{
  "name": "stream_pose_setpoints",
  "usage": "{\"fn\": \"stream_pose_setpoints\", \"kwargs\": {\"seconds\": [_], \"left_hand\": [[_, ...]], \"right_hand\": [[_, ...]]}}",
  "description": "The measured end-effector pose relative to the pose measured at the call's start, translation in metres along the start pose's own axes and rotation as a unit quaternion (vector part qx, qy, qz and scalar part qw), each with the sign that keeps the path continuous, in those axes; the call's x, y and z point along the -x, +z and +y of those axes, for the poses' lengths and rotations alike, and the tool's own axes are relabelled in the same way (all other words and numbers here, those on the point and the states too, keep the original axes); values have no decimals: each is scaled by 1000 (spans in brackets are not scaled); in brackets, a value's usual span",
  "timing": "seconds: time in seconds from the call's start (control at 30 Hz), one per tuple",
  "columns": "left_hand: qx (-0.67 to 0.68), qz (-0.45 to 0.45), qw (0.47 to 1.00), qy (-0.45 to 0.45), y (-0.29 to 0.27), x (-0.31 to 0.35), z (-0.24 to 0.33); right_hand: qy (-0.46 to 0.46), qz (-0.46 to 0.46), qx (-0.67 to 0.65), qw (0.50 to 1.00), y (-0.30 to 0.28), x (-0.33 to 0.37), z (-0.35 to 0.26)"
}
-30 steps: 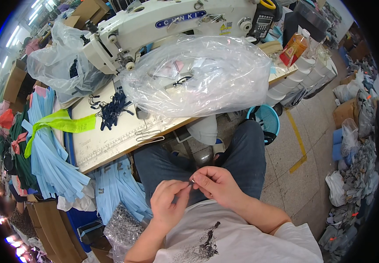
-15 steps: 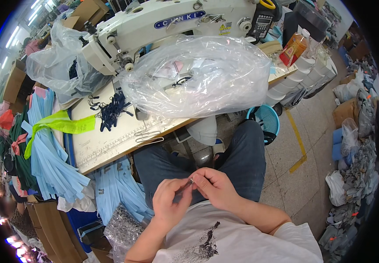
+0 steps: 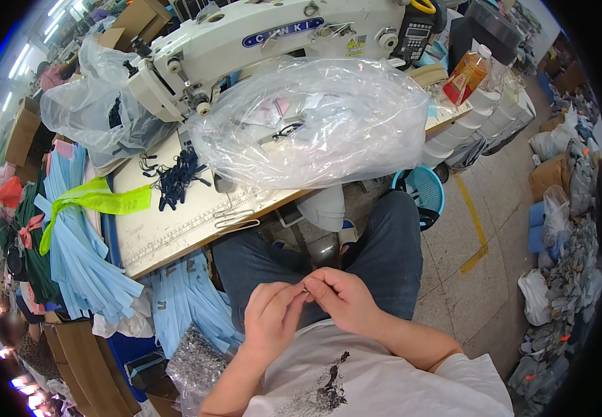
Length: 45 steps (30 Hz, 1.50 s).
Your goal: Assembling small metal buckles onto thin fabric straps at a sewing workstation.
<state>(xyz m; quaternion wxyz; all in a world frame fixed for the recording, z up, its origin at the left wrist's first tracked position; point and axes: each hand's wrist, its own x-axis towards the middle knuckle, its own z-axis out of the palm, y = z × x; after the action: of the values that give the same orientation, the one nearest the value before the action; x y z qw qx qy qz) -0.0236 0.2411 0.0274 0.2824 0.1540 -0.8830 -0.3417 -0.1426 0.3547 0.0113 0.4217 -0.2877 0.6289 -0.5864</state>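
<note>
My left hand (image 3: 270, 314) and my right hand (image 3: 341, 299) meet above my lap. Their fingertips pinch together on a tiny, partly metallic-looking piece, mostly hidden by the fingers, whose kind I cannot make out. Beside my left forearm lies a clear plastic bag (image 3: 200, 365) filled with many small dark and shiny pieces. Light blue fabric strips (image 3: 188, 299) hang close to it, some with small dark pieces on them. On the table (image 3: 155, 240) rests a pile of small navy cord loops (image 3: 178, 179).
A white sewing machine (image 3: 224, 45) stands across the table behind a large clear plastic bag (image 3: 322, 125). More blue strips (image 3: 82, 236) with a neon yellow band (image 3: 99, 196) lie at left. A turquoise basket (image 3: 426, 189) is on the floor; grey bundles (image 3: 558, 347) are heaped at right.
My fingertips have drawn closer together over the tiny piece, so less of it shows. Both hands stay in nearly the same place.
</note>
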Motion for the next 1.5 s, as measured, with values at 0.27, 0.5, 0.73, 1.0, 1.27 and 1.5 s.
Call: {"fn": "stream_pose_setpoints", "kwargs": {"seconds": [0.27, 0.5, 0.73, 1.0, 1.27, 1.5], "left_hand": [[-18, 8, 1000, 13, -2, 0, -3], [29, 18, 999, -28, -2, 5, -2], [98, 5, 989, -114, -6, 5, -1], [89, -10, 989, -121, -2, 3, 1], [72, 6, 997, -37, -1, 0, -7], [146, 32, 987, -58, 6, 13, -9]], "right_hand": [[28, -48, -33, 998, -9, -1, -8], [58, -62, -122, 989, -6, -2, -3], [118, -47, -206, 970, -5, -1, -6], [15, 0, -88, 996, -1, -1, -2], [80, -41, -174, 981, -5, 0, -4], [109, -13, -259, 960, -3, -1, 6]]}}
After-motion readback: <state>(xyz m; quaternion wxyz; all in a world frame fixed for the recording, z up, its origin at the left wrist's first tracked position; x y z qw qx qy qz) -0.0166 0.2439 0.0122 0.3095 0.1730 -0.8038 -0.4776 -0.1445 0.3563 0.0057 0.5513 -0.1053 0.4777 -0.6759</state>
